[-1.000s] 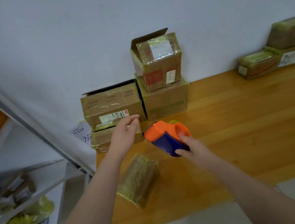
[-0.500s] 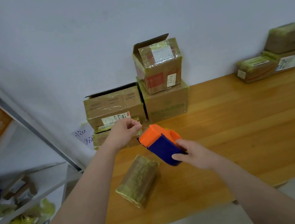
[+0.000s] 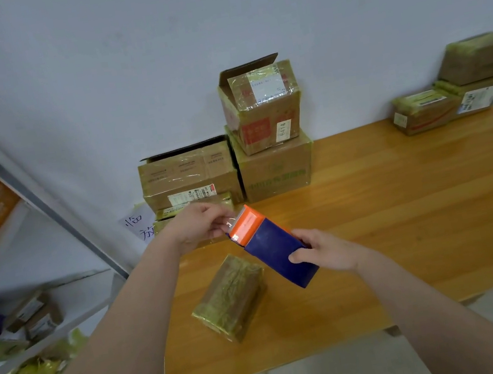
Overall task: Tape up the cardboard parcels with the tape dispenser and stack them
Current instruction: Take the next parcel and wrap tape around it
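Observation:
My right hand (image 3: 326, 251) grips the blue body of an orange-and-blue tape dispenser (image 3: 273, 246), held above the wooden table (image 3: 408, 225) with its orange end tilted up and to the left. At that orange end my left hand (image 3: 200, 224) pinches the clear tape end (image 3: 231, 223). Below the dispenser a small parcel wrapped in yellowish tape (image 3: 231, 297) lies flat on the table near its left front. Against the wall stand stacked cardboard parcels: a wide one (image 3: 187, 173) at the left, a large one (image 3: 275, 172) with a smaller open-flapped one (image 3: 261, 106) on top.
More taped parcels (image 3: 451, 93) are stacked at the table's far right by the wall. A metal shelf rack (image 3: 12, 200) with boxes and bags stands to the left. A paper note (image 3: 139, 226) hangs by the table's left corner. Grey floor lies in front.
The dispenser has been turned so its flat blue side faces me and its orange end points up-left. My left hand closed in on that end and took the tape between its fingers.

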